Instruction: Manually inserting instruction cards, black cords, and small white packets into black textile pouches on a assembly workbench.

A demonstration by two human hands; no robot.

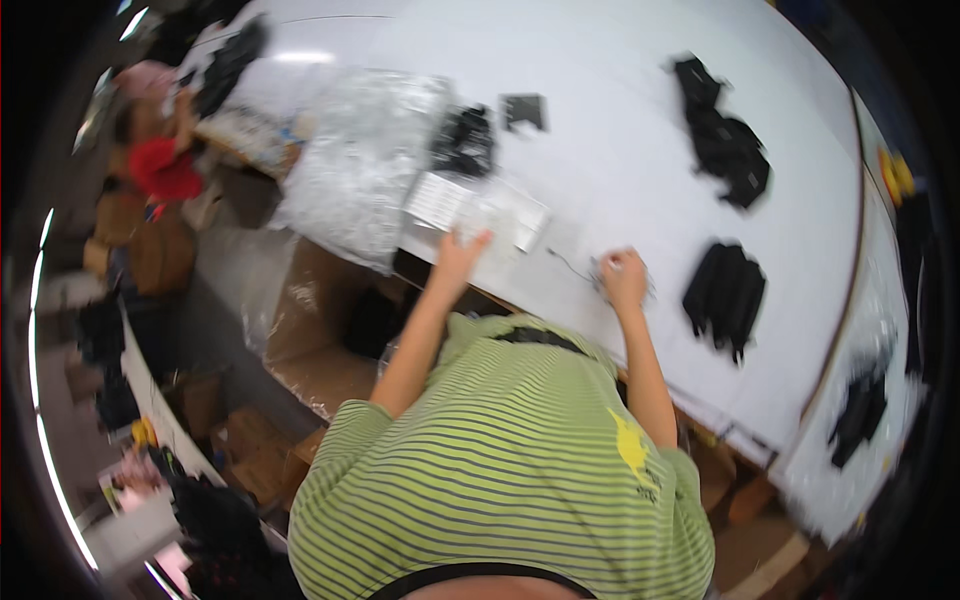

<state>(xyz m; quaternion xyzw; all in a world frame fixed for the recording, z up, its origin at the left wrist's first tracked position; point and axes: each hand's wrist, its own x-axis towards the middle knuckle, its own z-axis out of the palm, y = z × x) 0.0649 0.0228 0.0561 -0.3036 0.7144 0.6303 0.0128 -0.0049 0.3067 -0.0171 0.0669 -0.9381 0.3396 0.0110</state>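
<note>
My left hand (462, 258) is at the near edge of the white table, thumb and fingers apart. Its fingertips meet the lower edge of a translucent, clear-looking sheet or bag (492, 218), which lies over white printed papers (438, 201). My right hand (624, 280) is closed in a pinch, farther right along the same edge. Small greyish, stringy material shows around its fingers, too blurred to name. A thin dark cord (570, 263) runs across the table toward this hand.
A pile of clear plastic bags (365, 150) covers the table's left part, beside a black plastic bundle (465, 140) and a dark flat piece (523, 112). Black folded items (726, 295) lie right. Below the left edge stands an open carton (310, 330). Another person (165, 165) is far left.
</note>
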